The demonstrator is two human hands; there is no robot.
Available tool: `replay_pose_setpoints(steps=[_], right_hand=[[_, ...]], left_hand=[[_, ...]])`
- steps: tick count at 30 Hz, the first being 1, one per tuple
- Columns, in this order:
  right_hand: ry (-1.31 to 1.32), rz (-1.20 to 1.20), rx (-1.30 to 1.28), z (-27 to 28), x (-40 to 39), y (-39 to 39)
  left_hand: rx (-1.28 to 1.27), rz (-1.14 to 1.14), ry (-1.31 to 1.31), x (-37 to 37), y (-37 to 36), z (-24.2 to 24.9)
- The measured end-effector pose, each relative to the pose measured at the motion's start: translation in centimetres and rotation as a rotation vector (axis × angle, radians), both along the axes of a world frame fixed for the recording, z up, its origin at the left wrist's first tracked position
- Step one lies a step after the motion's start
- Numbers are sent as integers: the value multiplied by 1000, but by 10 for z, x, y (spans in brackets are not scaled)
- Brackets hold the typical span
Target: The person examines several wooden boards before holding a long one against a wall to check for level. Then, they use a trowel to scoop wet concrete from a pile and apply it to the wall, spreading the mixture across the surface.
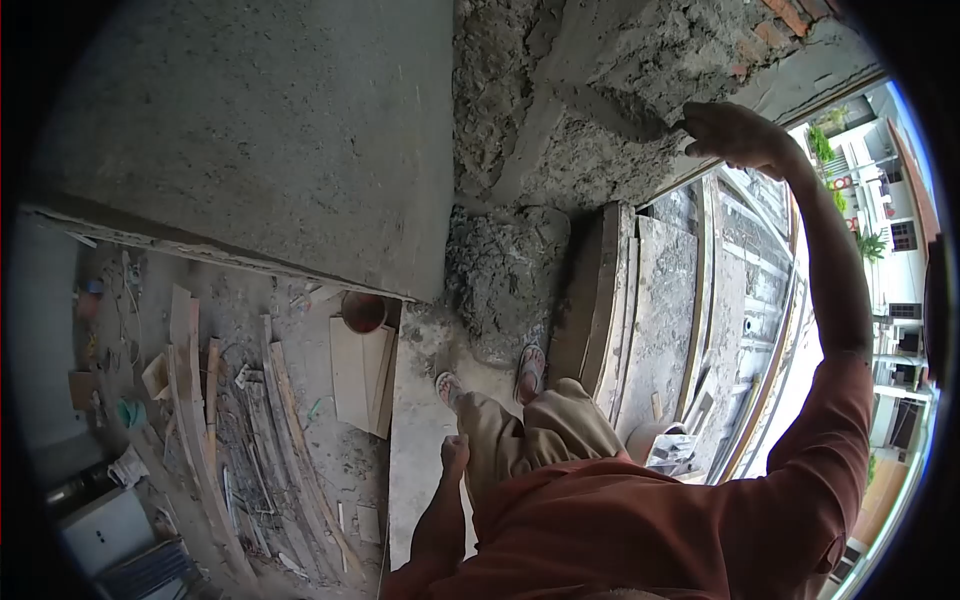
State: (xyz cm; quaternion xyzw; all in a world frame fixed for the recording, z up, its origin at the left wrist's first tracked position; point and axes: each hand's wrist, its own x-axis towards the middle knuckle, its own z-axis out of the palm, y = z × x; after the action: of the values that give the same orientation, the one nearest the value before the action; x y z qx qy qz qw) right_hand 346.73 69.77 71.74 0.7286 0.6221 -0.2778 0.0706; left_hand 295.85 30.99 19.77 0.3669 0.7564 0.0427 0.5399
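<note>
My right hand [735, 136] is stretched out at the upper right, its fingers closed round the end of what looks like a trowel [625, 112] coated in grey mortar. The blade lies against rough wet mortar [590, 160] on the wall surface, below some exposed red bricks [785, 15]. My left hand [455, 455] hangs beside my left thigh, curled into a fist, with nothing visible in it. In front of my sandalled feet sits a heap of wet mortar [505, 270].
A smooth grey slab [250, 140] fills the upper left. Below it, long planks [200, 430], boards and a reddish-brown bucket [364, 312] lie on the littered floor. Wooden boards [660, 310] and a round container [660, 445] are at the right, with buildings beyond the edge.
</note>
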Motion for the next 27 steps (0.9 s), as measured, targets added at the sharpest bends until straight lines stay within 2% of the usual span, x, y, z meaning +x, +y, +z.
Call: replay_pose_setpoints(steps=[2, 3, 4, 5, 7, 8, 9, 11, 13, 16, 18, 20, 22, 25, 27], right_hand=[[254, -219, -125, -134, 1, -42], [299, -210, -167, -205, -2, -63], [399, -314, -155, -303, 3, -90], [391, -388, -94, -387, -8, -120], [38, -354, -67, -548, -37, -180], [33, -469, -134, -602, -54, -200], [22, -581, -209, -652, -72, -223], [28, -645, -289, -748, -94, -259], [-14, -738, -266, -835, -118, -288], [119, -756, -247, -923, -164, -280], [215, -612, -201, -928, -197, -236], [263, -635, -90, -938, -217, -201], [283, -637, -64, -916, -219, -201], [295, -635, 33, -874, -208, -218], [253, -567, 51, -821, -194, -222]], left_hand=[[-94, -173, 27, 9, -3, -3], [-169, -272, 84, 15, -9, -8], [-231, -367, 138, 23, -17, -13], [-304, -463, 189, 31, -28, -16], [-479, -603, 293, 56, 0, 26], [-431, -638, 320, 60, -3, 21], [-490, -665, 340, 63, -7, 20], [-377, -743, 431, 73, -2, 6], [-394, -762, 483, 81, 6, -2], [-433, -722, 537, 91, 22, -4], [-446, -715, 556, 85, 23, -8], [-447, -714, 564, 81, 22, -9], [-472, -798, 567, 77, 25, -7], [-458, -800, 560, 70, 23, -5], [-408, -798, 534, 60, 15, -3]])
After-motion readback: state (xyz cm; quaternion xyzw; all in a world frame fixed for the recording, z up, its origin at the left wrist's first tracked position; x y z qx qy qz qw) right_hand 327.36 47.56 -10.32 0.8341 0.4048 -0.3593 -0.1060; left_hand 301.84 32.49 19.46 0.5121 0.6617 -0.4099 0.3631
